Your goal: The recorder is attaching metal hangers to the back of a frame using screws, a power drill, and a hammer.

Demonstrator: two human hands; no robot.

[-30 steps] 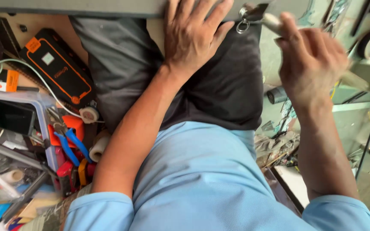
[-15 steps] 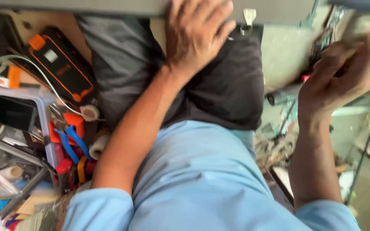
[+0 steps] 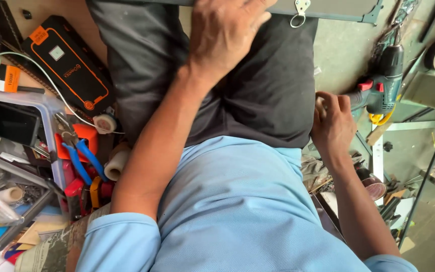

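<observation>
Power drill (image 3: 386, 80): dark green body with red parts, lying on the floor at the person's right, beside the right knee; a yellow-orange cord is looped just under it.
Right hand (image 3: 334, 123): lowered beside the thigh, fingers curled at the drill's handle end; whether it grips the handle or only touches it cannot be told.
Left hand (image 3: 225, 32): fingers spread, palm flat on the edge of a grey metal panel (image 3: 328, 7) above the knees.
Panel fitting: a small metal clasp with a ring (image 3: 298, 14) hangs from the panel's lower edge, near the left hand.
Person: seated, pale blue shirt (image 3: 237, 216), dark trousers (image 3: 268, 90).
Left side: a black case with orange trim (image 3: 69, 63), blue-handled pliers (image 3: 84, 158), rolls of tape (image 3: 107, 122), a white cable (image 3: 36, 68), all crowded together.
</observation>
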